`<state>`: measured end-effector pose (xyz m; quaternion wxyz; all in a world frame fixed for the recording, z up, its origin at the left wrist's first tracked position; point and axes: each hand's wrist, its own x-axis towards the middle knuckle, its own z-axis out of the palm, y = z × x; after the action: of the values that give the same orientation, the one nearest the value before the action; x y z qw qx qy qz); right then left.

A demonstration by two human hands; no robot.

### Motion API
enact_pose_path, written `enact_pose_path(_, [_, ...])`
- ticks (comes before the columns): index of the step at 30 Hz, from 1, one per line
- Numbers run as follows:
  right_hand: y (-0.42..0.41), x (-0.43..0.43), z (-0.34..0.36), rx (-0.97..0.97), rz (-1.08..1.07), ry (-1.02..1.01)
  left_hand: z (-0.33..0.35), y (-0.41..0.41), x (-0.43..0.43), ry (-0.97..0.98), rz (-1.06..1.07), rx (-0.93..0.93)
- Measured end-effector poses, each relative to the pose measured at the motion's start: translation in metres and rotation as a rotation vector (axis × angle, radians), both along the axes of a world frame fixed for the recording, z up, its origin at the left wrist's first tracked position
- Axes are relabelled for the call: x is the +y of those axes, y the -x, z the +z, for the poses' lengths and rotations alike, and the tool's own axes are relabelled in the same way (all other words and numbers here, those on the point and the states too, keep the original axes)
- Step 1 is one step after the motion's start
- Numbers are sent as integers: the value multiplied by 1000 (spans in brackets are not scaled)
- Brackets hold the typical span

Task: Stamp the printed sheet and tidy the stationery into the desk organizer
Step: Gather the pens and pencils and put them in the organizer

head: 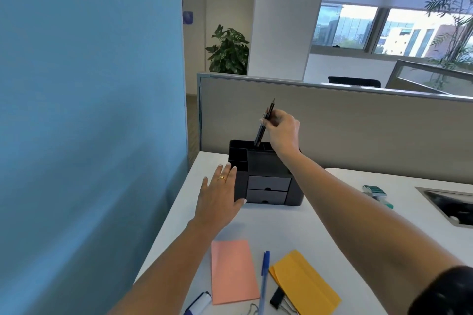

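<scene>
My right hand (281,133) is raised above the black plastic desk organizer (266,176), its fingers and thumb curled in a pinch round a slim black pen (265,123). The pen may be two held together; I cannot tell. It slants up past my fingertips, and its lower end sits below the hand at the rim of the organizer's rear compartment. Whether it reaches the bottom is hidden from me. My left hand (220,197) is spread wide with straight fingers laid flat against the organizer's left wall and the thumb at its lower front corner, holding nothing. A gold ring (222,178) shows on one finger. Just to the right of that thumb are the organizer's two grey drawers, both closed. The organizer stands on the white desk (332,225), close to the beige partition panel (358,125) behind my right hand. Nearer to me than my left hand, beside its forearm, a salmon-pink rectangular sheet (233,271) lies flat. To the right of it lies a blue capped ballpoint pen (265,279), and beyond that a yellow folded paper envelope (304,281). A black binder clip (277,298) lies between the blue pen and the envelope, touching the envelope's edge. A white and blue marker (199,305) lies under my left forearm at the desk's near edge. Well to the right of my right forearm rests a small green box of staples (375,190).
</scene>
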<state>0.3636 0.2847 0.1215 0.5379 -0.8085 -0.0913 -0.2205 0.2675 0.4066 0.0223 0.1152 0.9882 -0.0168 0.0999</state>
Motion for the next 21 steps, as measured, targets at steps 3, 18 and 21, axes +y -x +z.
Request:
enact_pose_path(3, [-19, 8, -13, 23, 4, 98, -5, -3, 2, 10, -1, -7])
enact_pose_path(18, [-41, 38, -48, 170, 107, 539, -12, -6, 8, -39, -12, -67])
enact_pose_path(21, [-37, 35, -48, 150, 98, 495, -12, -5, 7, -39, -10, -67])
